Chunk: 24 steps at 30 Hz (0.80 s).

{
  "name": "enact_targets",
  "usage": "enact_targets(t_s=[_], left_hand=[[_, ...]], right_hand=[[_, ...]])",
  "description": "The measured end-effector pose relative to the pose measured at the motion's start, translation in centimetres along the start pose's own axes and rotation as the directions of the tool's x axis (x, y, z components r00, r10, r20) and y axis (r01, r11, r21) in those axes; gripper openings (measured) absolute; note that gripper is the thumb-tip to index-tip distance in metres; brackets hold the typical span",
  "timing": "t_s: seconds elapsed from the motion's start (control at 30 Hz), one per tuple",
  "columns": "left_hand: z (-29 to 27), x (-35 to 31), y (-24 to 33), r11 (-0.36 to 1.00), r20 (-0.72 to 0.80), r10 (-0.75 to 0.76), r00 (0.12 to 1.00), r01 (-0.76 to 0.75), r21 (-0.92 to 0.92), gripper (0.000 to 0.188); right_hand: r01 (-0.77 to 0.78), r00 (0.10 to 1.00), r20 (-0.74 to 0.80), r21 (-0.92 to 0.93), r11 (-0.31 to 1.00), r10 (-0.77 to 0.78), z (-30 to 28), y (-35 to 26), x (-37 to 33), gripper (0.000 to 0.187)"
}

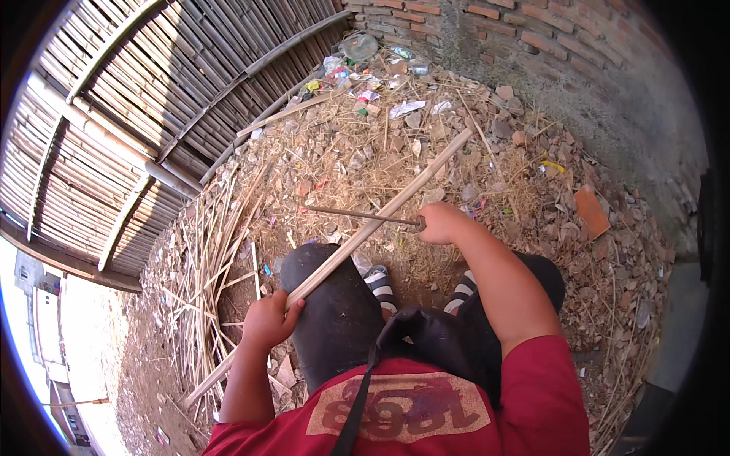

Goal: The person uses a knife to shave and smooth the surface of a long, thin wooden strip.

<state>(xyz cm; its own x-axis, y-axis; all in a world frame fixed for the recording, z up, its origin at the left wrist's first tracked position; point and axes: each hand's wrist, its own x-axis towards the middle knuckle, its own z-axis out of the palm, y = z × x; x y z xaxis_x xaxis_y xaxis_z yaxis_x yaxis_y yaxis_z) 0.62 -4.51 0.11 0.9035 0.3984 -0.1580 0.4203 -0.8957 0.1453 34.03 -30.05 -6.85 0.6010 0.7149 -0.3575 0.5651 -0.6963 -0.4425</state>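
Bamboo strip [380,216] runs diagonally through the left hand [268,319]'s closed grip; right hand [441,223] clenches a blade [357,216] across it.

Harsh daylight, sharp centre, heavy fisheye bend at the rim.

Strong sun lights the littered ground [456,144] and the bamboo fence [114,129], whose slats throw hard dark bands across one another. The strip of open ground at the lower left [46,334] is blown out to near white. The brick wall [608,83] on the right lies in duller shade. Focus holds well through the middle; toward the edges, straight poles curve and detail smears, and a black vignette closes the corners.
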Motion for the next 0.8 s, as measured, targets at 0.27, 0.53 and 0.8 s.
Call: enact_targets(t_s=[0.27,0.53,0.8], left_hand=[[0.8,-0.2,0.0,0.997,-0.094,0.019,0.995,-0.013,0.073,0.045],[-5.0,-5.0,1.0,0.975,-0.019,-0.096,0.995,0.098,0.198,0.062],[-1.8,-5.9,-0.3,0.963,0.049,-0.244,0.969,0.236,0.128,0.054]], right_hand=[[0.075,0.982,-0.164,-0.121,0.990,-0.095,-1.4,-0.2,-1.7,0.032],[0.032,0.976,-0.215,-0.055,0.998,-0.043,-3.2,0.5,-2.2,0.026],[0.114,0.964,-0.251,0.071,0.991,-0.093,-3.8,-0.3,-3.7,0.026]])
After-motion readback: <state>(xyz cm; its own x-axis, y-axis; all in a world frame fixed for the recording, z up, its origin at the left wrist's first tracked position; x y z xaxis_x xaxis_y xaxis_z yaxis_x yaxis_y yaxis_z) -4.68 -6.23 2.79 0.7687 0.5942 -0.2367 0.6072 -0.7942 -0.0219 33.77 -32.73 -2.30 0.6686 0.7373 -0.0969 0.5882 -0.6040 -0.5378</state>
